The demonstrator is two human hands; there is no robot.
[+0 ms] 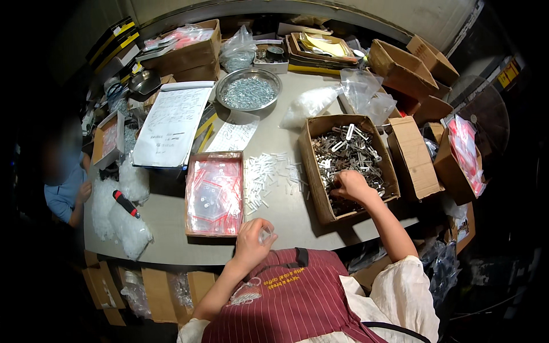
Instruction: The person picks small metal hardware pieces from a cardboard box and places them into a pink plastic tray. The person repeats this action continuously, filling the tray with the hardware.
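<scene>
My right hand (350, 186) reaches into an open cardboard box (316, 182) full of grey metal brackets (349, 153), fingers closed down among the pieces. My left hand (251, 235) hovers at the table's near edge, pinching a small clear plastic bag (265, 233). Just left of it lies a shallow box of clear zip bags with red strips (214, 194). Between the two boxes a scatter of small white filled bags (269, 174) covers the grey table (166, 217).
A metal bowl of screws (249, 90) stands at the back beside a paper pad (171, 123). Clear bags and a red-handled tool (126, 204) lie at the left. Open cartons crowd the right side (409, 154). Another person (66, 186) sits at the left.
</scene>
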